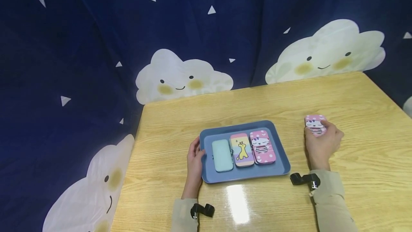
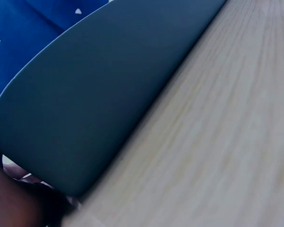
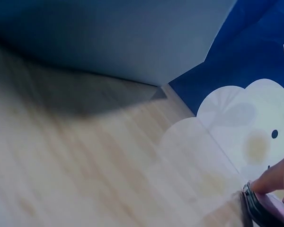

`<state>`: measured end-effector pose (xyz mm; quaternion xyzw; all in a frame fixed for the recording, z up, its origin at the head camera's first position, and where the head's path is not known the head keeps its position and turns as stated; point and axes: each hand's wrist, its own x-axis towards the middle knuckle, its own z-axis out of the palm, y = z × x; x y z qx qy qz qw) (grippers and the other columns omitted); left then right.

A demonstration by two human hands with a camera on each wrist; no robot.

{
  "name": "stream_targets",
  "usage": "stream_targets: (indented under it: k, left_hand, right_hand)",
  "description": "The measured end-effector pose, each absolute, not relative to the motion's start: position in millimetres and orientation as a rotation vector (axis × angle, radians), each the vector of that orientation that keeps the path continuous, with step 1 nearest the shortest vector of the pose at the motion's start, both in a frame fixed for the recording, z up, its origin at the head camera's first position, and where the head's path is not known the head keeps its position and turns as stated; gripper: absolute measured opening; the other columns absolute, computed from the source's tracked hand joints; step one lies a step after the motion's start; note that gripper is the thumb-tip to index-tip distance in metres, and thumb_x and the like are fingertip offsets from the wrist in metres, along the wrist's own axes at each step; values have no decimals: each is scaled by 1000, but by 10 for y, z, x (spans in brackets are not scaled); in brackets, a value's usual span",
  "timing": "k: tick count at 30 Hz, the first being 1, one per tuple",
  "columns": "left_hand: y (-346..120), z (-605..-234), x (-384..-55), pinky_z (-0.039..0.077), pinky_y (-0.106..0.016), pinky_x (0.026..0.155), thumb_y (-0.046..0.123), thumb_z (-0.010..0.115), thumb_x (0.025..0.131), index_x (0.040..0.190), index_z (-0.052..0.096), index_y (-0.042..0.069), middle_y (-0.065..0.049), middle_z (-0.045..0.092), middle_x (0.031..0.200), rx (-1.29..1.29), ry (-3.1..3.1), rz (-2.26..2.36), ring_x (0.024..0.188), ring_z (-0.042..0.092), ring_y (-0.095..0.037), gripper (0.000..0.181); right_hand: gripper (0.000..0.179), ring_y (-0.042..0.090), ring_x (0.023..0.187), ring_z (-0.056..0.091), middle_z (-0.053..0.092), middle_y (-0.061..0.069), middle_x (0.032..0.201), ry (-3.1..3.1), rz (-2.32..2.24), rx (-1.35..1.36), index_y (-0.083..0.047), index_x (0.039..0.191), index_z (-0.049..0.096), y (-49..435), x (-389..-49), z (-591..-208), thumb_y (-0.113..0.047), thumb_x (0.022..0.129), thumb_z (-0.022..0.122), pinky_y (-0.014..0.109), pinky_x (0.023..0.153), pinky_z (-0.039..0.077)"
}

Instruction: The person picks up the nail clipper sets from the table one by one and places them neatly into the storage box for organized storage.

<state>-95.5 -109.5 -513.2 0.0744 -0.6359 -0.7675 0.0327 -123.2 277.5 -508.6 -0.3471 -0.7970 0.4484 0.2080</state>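
Observation:
In the head view, my left hand [image 1: 194, 162] grips the left rim of a blue rectangular tray [image 1: 238, 178], thumb over the edge and fingers outside it. Lying side by side in the tray are a mint-green clasp case [image 1: 222, 155], a pastel striped one with a giraffe [image 1: 242, 149] and a pink one with a white cat [image 1: 262, 147]. To the right of the tray, my right hand [image 1: 323, 146] pinches another pink cat clasp case [image 1: 315, 121] between thumb and fingers, over the table. The right wrist view catches that case's dark edge [image 3: 260, 210] and metal clasp.
The wooden table [image 1: 167, 124] carries the tray and reaches back to a dark blue curtain [image 1: 193, 28] with clouds and white triangles. Black wrist mounts [image 1: 305, 179] are strapped over both sleeves. The tray's outer wall [image 2: 94, 94] fills much of the left wrist view.

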Motion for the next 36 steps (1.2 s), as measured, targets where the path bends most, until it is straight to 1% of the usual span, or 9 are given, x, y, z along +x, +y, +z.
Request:
stream_targets:
  k: [7,12,16,19,22,24,27,29,36]
  left_hand:
    - [-1091,-5157,-966,33,-38,111,-6,47,92,146,43,3,-15,46,148,237,-1954,-2360,140,40,-26,56]
    - [-1080,-5104,-951,32,-39,112,-5,47,91,146,43,2,-16,46,148,217,-1960,-2352,140,40,-28,56]
    - [-1083,-5106,-951,32,-40,112,-5,47,91,146,43,1,-17,45,148,217,-1961,-2355,140,39,-28,56]
    - [-1085,-5153,-960,33,-39,111,-5,47,91,146,43,2,-16,46,148,210,-1961,-2348,140,39,-28,56]
    - [-1085,-5155,-959,32,-39,112,-5,47,91,146,43,2,-16,46,148,205,-1958,-2348,140,39,-27,55]
    - [-1087,-5153,-959,32,-39,112,-5,47,91,146,44,3,-16,46,148,207,-1957,-2347,140,40,-27,55]
    - [-1092,-5148,-957,31,-39,112,-5,46,92,146,43,3,-16,46,148,212,-1953,-2356,140,39,-27,55]
    - [-1098,-5143,-957,31,-39,112,-6,46,92,146,43,3,-16,46,148,221,-1958,-2363,140,39,-27,55]
    - [-1116,-5128,-965,30,-45,113,-10,44,91,146,40,-3,-22,43,149,227,-1962,-2394,141,37,-33,55]
  right_hand:
    - [66,32,128,35,33,17,140,-2195,1279,-993,-14,145,46,2801,-1244,-5106,-26,85,72,45,104,28]
    - [57,32,126,39,41,17,138,-2151,1280,-943,-11,141,50,2800,-1243,-5092,-22,88,67,45,104,28]
    - [50,27,125,41,42,14,135,-2089,1315,-946,-8,137,54,2792,-1240,-5102,-20,90,63,40,106,30]
    - [46,23,122,42,44,7,129,-2033,1329,-952,-9,134,57,2791,-1244,-5116,-18,89,64,36,105,31]
    - [42,18,117,45,44,-1,120,-1978,1320,-944,-10,130,61,2787,-1253,-5123,-16,88,66,29,100,34]
    - [40,12,111,48,44,-6,117,-1928,1359,-937,-12,127,62,2783,-1258,-5127,-15,88,67,24,93,38]
    - [36,4,100,51,46,-9,114,-1855,1432,-932,-15,124,62,2780,-1259,-5120,-14,88,69,17,81,42]
    - [34,2,94,53,48,-8,113,-1798,1492,-924,-16,122,63,2776,-1256,-5112,-13,88,70,15,74,43]
    - [34,5,95,56,49,-5,114,-1615,1680,-912,-14,119,63,2792,-1249,-5084,-9,87,72,13,72,46]
